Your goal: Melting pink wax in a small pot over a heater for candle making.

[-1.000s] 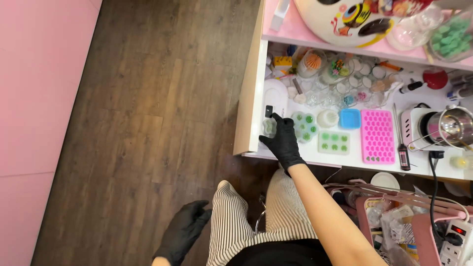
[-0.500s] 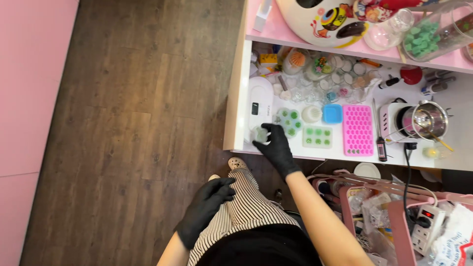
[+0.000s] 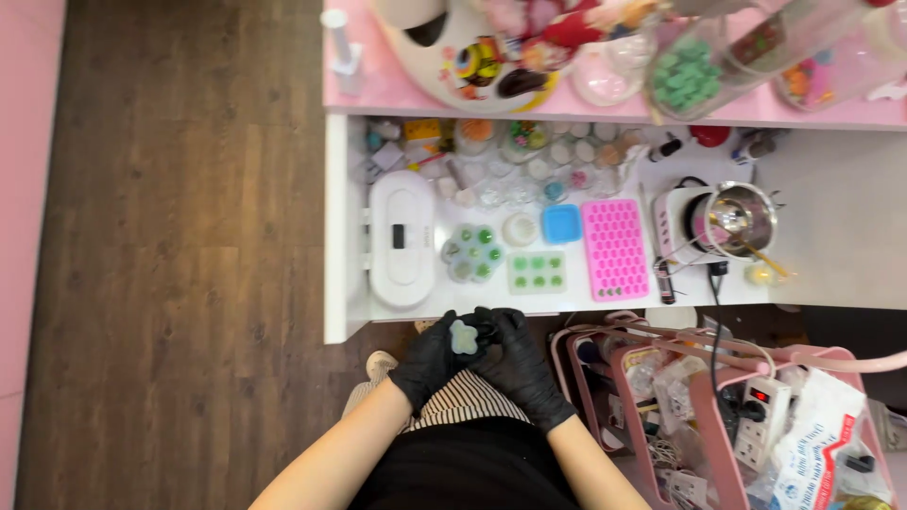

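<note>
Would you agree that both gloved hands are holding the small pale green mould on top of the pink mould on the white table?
Not quite. In the head view, the left hand and right hand hold the small pale green mould in front of the white table, over the person's lap, well apart from the pink mould. The rest is right.

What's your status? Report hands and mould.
Left hand and right hand both gripping small pale flower-shaped mould over lap. Nothing between hands and white table.
</note>
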